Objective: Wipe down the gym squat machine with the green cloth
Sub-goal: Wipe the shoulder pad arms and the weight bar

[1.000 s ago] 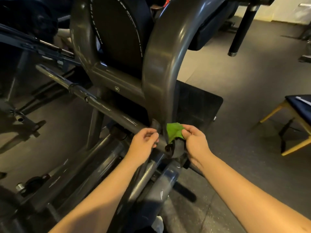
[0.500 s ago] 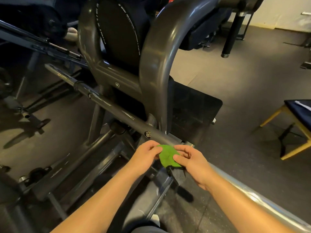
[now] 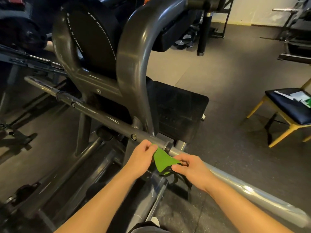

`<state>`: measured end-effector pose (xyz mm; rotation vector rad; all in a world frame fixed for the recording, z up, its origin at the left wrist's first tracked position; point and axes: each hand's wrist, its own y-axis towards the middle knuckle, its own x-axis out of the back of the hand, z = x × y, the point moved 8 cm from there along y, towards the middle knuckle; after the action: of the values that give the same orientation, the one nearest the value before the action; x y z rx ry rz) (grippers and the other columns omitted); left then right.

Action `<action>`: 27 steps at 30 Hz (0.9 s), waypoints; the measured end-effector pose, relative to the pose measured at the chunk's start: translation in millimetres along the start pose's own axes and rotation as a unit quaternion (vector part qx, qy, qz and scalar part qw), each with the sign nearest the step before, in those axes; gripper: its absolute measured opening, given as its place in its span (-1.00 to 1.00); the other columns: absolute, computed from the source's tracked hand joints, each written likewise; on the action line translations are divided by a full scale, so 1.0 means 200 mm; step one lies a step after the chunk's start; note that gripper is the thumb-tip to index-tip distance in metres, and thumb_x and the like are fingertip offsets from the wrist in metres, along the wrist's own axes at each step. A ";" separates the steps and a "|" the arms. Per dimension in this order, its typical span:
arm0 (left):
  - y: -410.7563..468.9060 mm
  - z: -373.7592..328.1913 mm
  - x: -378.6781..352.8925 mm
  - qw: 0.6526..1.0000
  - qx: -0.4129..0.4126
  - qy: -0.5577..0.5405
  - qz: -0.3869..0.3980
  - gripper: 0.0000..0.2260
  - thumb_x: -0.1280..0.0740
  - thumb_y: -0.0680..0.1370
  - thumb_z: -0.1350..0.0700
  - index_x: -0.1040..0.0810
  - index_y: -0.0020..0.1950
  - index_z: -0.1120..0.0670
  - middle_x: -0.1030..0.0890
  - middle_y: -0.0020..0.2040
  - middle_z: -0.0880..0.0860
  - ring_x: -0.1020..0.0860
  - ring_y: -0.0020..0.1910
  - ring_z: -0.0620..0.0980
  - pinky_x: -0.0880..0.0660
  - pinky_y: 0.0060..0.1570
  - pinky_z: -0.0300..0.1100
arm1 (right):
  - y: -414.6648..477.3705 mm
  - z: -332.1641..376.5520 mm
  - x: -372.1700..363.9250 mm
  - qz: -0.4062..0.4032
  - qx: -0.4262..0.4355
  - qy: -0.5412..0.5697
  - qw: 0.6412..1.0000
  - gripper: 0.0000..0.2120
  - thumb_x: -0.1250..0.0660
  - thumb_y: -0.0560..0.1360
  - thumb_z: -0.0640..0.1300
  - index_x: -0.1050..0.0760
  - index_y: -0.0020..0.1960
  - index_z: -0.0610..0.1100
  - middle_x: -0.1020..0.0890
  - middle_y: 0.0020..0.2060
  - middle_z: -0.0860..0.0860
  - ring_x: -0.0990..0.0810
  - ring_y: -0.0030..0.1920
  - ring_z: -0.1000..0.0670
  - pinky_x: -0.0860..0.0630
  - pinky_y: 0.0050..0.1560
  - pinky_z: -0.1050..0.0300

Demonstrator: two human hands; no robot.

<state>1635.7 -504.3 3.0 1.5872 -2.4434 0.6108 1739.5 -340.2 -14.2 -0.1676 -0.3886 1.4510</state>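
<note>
The squat machine [image 3: 133, 52] fills the left and centre: a dark grey curved frame, black back pads and a long grey crossbar [image 3: 101, 113] running down to the right. The small green cloth [image 3: 162, 159] is stretched between my hands just below the crossbar's collar. My left hand [image 3: 140, 156] pinches its upper left corner. My right hand [image 3: 191, 167] pinches its right edge, where a dark trim and strap hang down. The cloth is off the machine, held in the air in front of the bar.
A black footplate [image 3: 180, 108] lies behind the bar. A shiny silver bar [image 3: 252, 192] extends to the lower right. A yellow-legged stool with a dark seat [image 3: 289, 106] and papers stands at right. Other gym frames [image 3: 292, 31] stand far right on grey rubber flooring.
Both hands drew the cloth away from the frame's base, down and towards me. They now spread it wider between them. The view has tilted so more floor and bar show.
</note>
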 end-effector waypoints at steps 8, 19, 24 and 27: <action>0.02 0.02 -0.16 0.976 0.052 -0.191 0.087 -0.92 -0.33 0.53 0.26 -0.46 -0.03 0.15 -0.60 -0.16 0.09 -0.62 -0.18 -0.03 -0.53 -0.13 -0.16 | -0.04 -0.01 0.10 -0.027 -0.020 -0.004 0.999 -0.73 -0.29 0.66 -0.09 -0.64 -0.18 -0.06 -0.69 -0.30 0.11 -0.64 -0.24 0.11 -0.52 -0.13 0.25; 0.02 -0.03 -0.23 0.990 0.007 -0.101 0.096 -0.78 -0.40 0.61 0.20 -0.55 0.24 0.04 -0.73 0.07 0.01 -0.68 0.11 -0.04 -0.57 0.19 -0.06 | -0.07 -0.04 0.13 -0.027 -0.041 0.038 0.998 -0.60 -0.26 0.64 0.07 -0.63 0.02 -0.28 -0.70 -0.04 -0.24 -0.63 -0.13 0.00 -0.58 0.15 -0.16; 0.01 -0.07 -0.22 0.996 -0.018 -0.068 0.058 -0.81 -0.42 0.60 0.16 -0.56 0.20 0.04 -0.60 -0.07 -0.03 -0.56 -0.16 -0.13 -0.53 -0.07 -0.36 | -0.11 0.02 0.15 -0.038 -0.027 0.042 0.998 -0.64 -0.28 0.65 0.06 -0.71 -0.12 -0.12 -0.71 -0.20 0.05 -0.59 -0.20 0.15 -0.54 -0.04 0.19; 0.01 -0.09 -0.22 0.995 -0.006 -0.085 0.051 -0.85 -0.38 0.61 0.02 -0.60 -0.01 0.10 -0.58 -0.21 0.05 -0.52 -0.24 -0.05 -0.54 -0.12 -0.11 | -0.11 0.04 0.16 -0.031 -0.017 0.019 0.999 -0.61 -0.28 0.65 0.08 -0.64 -0.21 -0.13 -0.59 -0.29 0.10 -0.51 -0.25 0.15 -0.47 -0.13 0.28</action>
<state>1650.2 -460.0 3.0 1.5765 -2.6600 0.4939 1758.8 -313.1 5.9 -0.2088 -0.3831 1.3796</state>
